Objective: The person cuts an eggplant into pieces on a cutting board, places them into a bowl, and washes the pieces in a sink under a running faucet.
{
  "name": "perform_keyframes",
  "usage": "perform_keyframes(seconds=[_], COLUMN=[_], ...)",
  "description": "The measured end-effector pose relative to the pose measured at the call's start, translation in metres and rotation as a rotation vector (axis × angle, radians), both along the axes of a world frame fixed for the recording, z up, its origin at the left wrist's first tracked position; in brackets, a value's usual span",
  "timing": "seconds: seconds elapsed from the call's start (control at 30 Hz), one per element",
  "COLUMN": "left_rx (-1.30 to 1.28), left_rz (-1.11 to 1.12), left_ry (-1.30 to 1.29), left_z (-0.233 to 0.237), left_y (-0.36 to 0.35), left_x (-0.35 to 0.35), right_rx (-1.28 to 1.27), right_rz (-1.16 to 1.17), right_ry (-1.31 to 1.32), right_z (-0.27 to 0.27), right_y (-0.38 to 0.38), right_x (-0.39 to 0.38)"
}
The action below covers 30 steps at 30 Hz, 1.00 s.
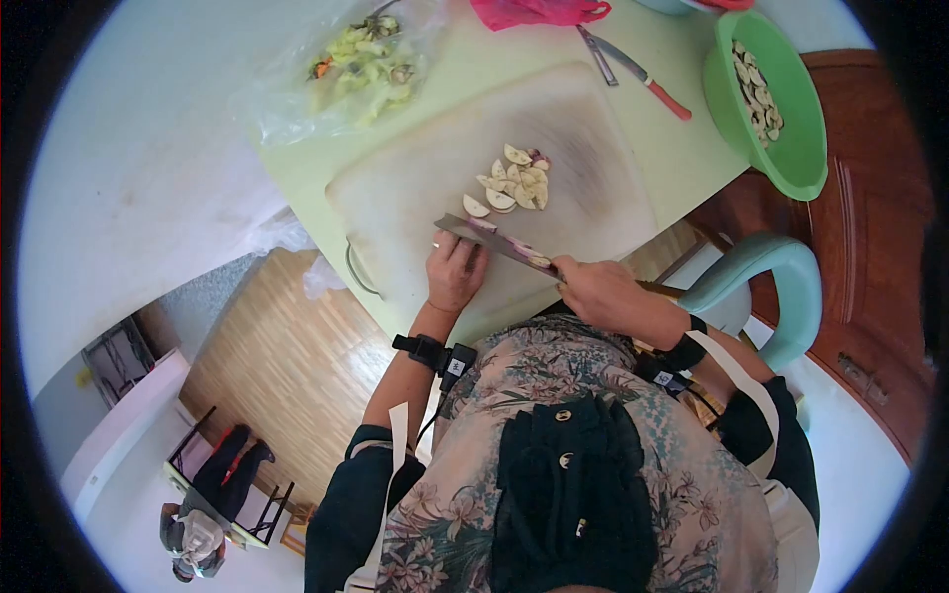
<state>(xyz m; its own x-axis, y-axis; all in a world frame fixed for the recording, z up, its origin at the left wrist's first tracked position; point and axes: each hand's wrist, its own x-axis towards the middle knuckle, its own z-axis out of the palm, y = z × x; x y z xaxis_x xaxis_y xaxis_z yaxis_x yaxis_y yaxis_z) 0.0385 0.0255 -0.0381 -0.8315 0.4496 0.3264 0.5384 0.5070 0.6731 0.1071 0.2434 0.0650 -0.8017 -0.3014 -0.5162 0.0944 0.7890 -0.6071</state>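
My right hand [603, 294] grips the handle of a kitchen knife [499, 244], its broad blade slanting across the near part of the white cutting board [395, 212]. Close behind the blade, the curled fingers of my left hand [458, 271] press down on a piece of eggplant, mostly hidden under them. Purple-edged slices lie along the far side of the blade. Just beyond, a small heap of pale eggplant slices [519, 183] rests on the board.
Vegetable scraps fill a clear plastic bag [371, 74] at the back left. A red-handled knife [647, 81] and a peeler-like metal tool [598, 57] lie behind the board. At right are a green basin [809, 128] with slices and a chair [791, 287]. Another person [213, 514] sits farther off.
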Motion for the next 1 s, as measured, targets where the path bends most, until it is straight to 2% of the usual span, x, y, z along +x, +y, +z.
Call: perform_keyframes(seconds=[0.13, 0.2, 0.4, 0.5, 0.63, 0.7, 0.73, 1.0], left_rx=[0.004, -0.008, 0.021, -0.02, -0.012, -0.003, -0.024, -0.053], left_rz=[-0.012, -0.021, -0.017, -0.043, -0.058, -0.055, -0.059, -0.071], left_ry=[0.004, 0.001, 0.063, 0.075, 0.092, 0.105, 0.079, 0.087], left_z=[-0.003, -0.004, 0.003, 0.004, 0.005, 0.002, 0.001, 0.0], left_y=[-0.001, -0.004, 0.003, -0.001, -0.002, -0.004, -0.006, -0.009], left_x=[0.0, 0.0, -0.002, 0.0, 0.001, 0.002, 0.003, 0.003], right_rx=[-0.009, -0.066, 0.003, -0.053, -0.108, -0.049, -0.049, 0.013], right_rz=[0.008, 0.014, -0.022, -0.105, -0.121, -0.046, -0.048, 0.011], right_ry=[0.007, 0.164, 0.051, 0.124, 0.201, 0.038, 0.037, -0.008], right_z=[-0.021, -0.034, -0.034, -0.039, -0.017, 0.002, 0.006, 0.007], right_y=[-0.013, -0.021, -0.024, -0.014, -0.002, 0.002, 0.002, 0.007], right_x=[-0.013, -0.021, -0.036, -0.029, -0.013, -0.009, -0.005, 0.007])
